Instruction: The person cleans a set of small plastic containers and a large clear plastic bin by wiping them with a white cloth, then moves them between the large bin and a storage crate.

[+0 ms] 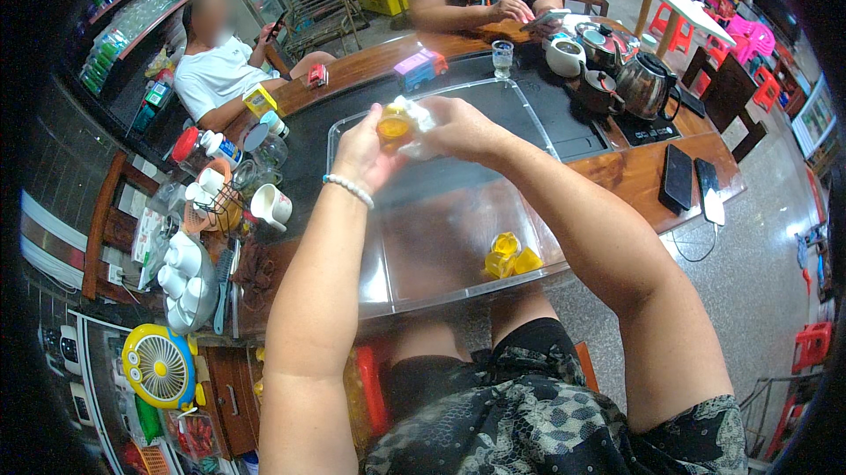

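My left hand [362, 152], with a pale bead bracelet at the wrist, holds a small amber, translucent cup-like piece [394, 127] upright above the table. In my right hand [457, 126] is a crumpled white tissue [420, 119], pressed against the piece's right side. Fingers and tissue hide part of the piece. Beneath both hands lies a large, clear plastic tray or lid [390, 263] with a raised rim. Several yellow translucent pieces [507, 255] sit together near its front right corner.
A toy truck [420, 69] and a glass [502, 60] stand beyond the tray. Teapots and a glass kettle [645, 86] are at right, near phones [677, 177]. Jars, a white pitcher [271, 205] and a bowl of cups [188, 283] crowd the left. Two people sit across the table.
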A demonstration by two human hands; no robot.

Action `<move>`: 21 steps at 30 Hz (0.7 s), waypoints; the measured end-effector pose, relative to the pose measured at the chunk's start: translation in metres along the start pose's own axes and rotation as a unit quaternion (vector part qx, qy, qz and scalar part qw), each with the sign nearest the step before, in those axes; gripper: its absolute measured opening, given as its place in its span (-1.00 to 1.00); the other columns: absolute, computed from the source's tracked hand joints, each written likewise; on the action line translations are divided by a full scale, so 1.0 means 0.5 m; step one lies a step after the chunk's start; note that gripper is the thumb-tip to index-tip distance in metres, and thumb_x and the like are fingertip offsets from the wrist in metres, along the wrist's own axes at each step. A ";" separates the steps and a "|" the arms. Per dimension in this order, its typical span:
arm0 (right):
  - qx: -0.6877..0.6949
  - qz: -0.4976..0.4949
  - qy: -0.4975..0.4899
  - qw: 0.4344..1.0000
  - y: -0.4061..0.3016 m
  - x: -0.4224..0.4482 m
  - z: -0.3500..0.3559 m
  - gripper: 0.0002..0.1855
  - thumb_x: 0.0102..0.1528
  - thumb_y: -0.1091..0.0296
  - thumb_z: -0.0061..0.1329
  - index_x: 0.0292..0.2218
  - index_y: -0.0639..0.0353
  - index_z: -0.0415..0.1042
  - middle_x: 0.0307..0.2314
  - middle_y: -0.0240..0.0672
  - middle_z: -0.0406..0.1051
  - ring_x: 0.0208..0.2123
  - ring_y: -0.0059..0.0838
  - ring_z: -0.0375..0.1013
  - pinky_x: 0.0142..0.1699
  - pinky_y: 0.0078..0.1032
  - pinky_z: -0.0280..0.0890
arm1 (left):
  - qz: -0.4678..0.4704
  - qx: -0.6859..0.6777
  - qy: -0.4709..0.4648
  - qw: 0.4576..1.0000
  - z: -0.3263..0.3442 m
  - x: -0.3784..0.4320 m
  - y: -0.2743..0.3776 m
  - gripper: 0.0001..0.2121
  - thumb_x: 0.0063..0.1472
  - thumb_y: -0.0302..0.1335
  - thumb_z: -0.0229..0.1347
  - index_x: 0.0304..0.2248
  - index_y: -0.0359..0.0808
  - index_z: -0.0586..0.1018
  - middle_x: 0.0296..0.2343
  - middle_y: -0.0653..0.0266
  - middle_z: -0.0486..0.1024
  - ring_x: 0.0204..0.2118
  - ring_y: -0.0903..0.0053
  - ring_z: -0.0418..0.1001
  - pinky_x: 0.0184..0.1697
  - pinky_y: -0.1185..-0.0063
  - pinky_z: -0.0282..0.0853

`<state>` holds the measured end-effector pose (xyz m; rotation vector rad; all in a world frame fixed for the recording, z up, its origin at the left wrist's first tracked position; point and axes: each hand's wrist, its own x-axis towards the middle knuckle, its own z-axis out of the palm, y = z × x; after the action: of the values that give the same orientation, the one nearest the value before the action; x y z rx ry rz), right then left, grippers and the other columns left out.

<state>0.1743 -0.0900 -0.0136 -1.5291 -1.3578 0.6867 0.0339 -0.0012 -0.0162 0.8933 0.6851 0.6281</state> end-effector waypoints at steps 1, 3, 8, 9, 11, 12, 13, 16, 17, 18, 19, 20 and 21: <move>0.023 -0.009 -0.030 0.999 -0.009 -0.003 0.002 -0.59 -0.09 0.44 -0.08 -0.15 0.29 0.36 -0.36 -0.18 0.45 -0.36 -0.40 0.45 -0.25 -0.52 0.32 | 0.008 -0.035 -0.004 0.999 -0.011 0.012 -0.002 -0.73 0.26 -0.23 -0.17 -0.26 -0.22 0.44 -0.38 0.32 0.42 -0.37 0.57 0.36 -0.41 0.60 0.31; 0.073 0.017 -0.020 0.997 -0.032 -0.013 0.001 -0.60 -0.09 0.44 -0.08 -0.15 0.29 0.37 -0.37 -0.20 0.45 -0.39 -0.43 0.43 -0.29 -0.54 0.31 | 0.017 -0.071 -0.007 0.997 -0.036 0.023 0.001 -0.73 0.27 -0.23 -0.19 -0.26 -0.21 0.44 -0.38 0.32 0.42 -0.40 0.59 0.36 -0.43 0.62 0.30; 0.311 0.011 -0.025 0.950 -0.004 0.006 -0.024 -0.52 -0.07 0.45 -0.12 -0.05 0.26 0.25 -0.44 -0.31 0.40 -0.52 -0.59 0.36 -0.46 -0.65 0.25 | -0.011 -0.024 0.002 1.000 -0.024 0.022 0.005 -0.68 0.28 -0.20 -0.26 -0.31 -0.19 0.46 -0.50 0.38 0.41 -0.58 0.60 0.30 -0.61 0.70 0.18; 0.312 0.012 -0.026 0.950 -0.002 0.006 -0.018 -0.52 -0.07 0.45 -0.12 -0.05 0.26 0.25 -0.44 -0.31 0.40 -0.52 -0.59 0.36 -0.46 -0.65 0.25 | -0.013 -0.021 0.009 1.000 -0.015 0.018 0.005 -0.70 0.27 -0.20 -0.25 -0.34 -0.17 0.47 -0.50 0.39 0.40 -0.59 0.60 0.30 -0.62 0.71 0.17; 0.165 -0.027 -0.160 0.973 0.005 -0.001 0.001 -0.47 -0.02 0.35 -0.06 0.01 0.16 0.19 -0.21 -0.26 0.32 -0.30 -0.50 0.36 -0.24 -0.59 0.28 | -0.001 -0.012 0.006 1.000 0.005 0.004 -0.004 -0.72 0.27 -0.17 -0.23 -0.35 -0.12 0.45 -0.52 0.41 0.41 -0.58 0.62 0.31 -0.62 0.71 0.15; 0.029 -0.173 -0.058 0.983 -0.003 -0.015 0.026 -0.54 0.01 0.29 -0.06 -0.05 0.19 0.23 -0.22 -0.16 0.36 -0.24 -0.39 0.39 -0.16 -0.47 0.28 | -0.001 -0.013 0.012 1.000 0.007 0.000 -0.005 -0.72 0.26 -0.15 -0.22 -0.34 -0.10 0.44 -0.52 0.42 0.41 -0.58 0.63 0.32 -0.61 0.69 0.17; 0.030 -0.173 -0.058 0.983 -0.011 -0.017 0.024 -0.54 0.01 0.29 -0.06 -0.05 0.19 0.23 -0.22 -0.16 0.36 -0.24 -0.39 0.39 -0.16 -0.47 0.28 | 0.000 -0.013 0.018 1.000 0.009 -0.004 -0.006 -0.72 0.26 -0.13 -0.22 -0.33 -0.09 0.44 -0.53 0.43 0.41 -0.58 0.63 0.32 -0.60 0.67 0.19; -0.108 -0.119 -0.019 0.987 -0.009 -0.008 0.018 -0.61 0.04 0.18 -0.10 -0.18 0.29 0.29 -0.35 0.01 0.41 -0.26 -0.18 0.42 -0.14 -0.38 0.25 | 0.009 -0.014 0.007 1.000 0.025 -0.007 -0.011 -0.68 0.26 -0.10 -0.23 -0.35 -0.12 0.44 -0.55 0.46 0.41 -0.60 0.65 0.32 -0.61 0.65 0.18; -0.109 -0.119 -0.018 0.987 -0.003 -0.005 0.016 -0.61 0.04 0.18 -0.10 -0.18 0.29 0.29 -0.35 0.01 0.41 -0.26 -0.18 0.42 -0.14 -0.38 0.25 | 0.019 -0.016 -0.008 1.000 0.030 -0.007 -0.012 -0.67 0.26 -0.09 -0.23 -0.36 -0.13 0.44 -0.56 0.46 0.41 -0.61 0.65 0.32 -0.62 0.66 0.17; -0.105 -0.098 -0.011 0.990 -0.009 -0.006 0.017 -0.61 0.03 0.12 -0.09 -0.23 0.27 0.29 -0.36 0.01 0.40 -0.27 -0.09 0.40 -0.17 -0.35 0.27 | 0.018 -0.016 -0.008 1.000 0.031 -0.012 -0.012 -0.67 0.26 -0.09 -0.23 -0.36 -0.13 0.44 -0.56 0.46 0.41 -0.61 0.65 0.32 -0.62 0.66 0.17; -0.101 -0.077 -0.003 0.992 -0.013 -0.008 0.018 -0.59 0.03 0.05 -0.07 -0.28 0.25 0.29 -0.36 0.02 0.40 -0.28 0.00 0.38 -0.21 -0.32 0.28 | 0.006 0.007 -0.013 1.000 0.032 -0.017 -0.012 -0.66 0.25 -0.08 -0.24 -0.38 -0.13 0.43 -0.57 0.46 0.40 -0.62 0.65 0.31 -0.64 0.65 0.14; -0.102 -0.076 -0.003 0.992 -0.011 -0.009 0.021 -0.59 0.03 0.05 -0.07 -0.28 0.25 0.29 -0.36 0.02 0.40 -0.28 0.00 0.38 -0.21 -0.32 0.28 | -0.006 0.030 -0.018 0.999 0.033 -0.020 -0.012 -0.66 0.25 -0.08 -0.24 -0.39 -0.14 0.42 -0.57 0.46 0.39 -0.63 0.65 0.31 -0.67 0.65 0.11; -0.094 -0.104 0.020 0.990 -0.010 -0.010 0.024 -0.59 0.05 0.02 -0.12 -0.30 0.25 0.31 -0.38 0.02 0.40 -0.29 0.01 0.39 -0.21 -0.30 0.28 | -0.006 0.029 -0.017 0.999 0.036 -0.022 -0.011 -0.66 0.25 -0.08 -0.24 -0.39 -0.14 0.42 -0.57 0.46 0.39 -0.63 0.65 0.31 -0.67 0.65 0.11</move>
<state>0.1606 -0.0916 -0.0148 -1.5104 -1.5601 0.4063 0.0415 -0.0205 -0.0096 0.9525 0.6795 0.5836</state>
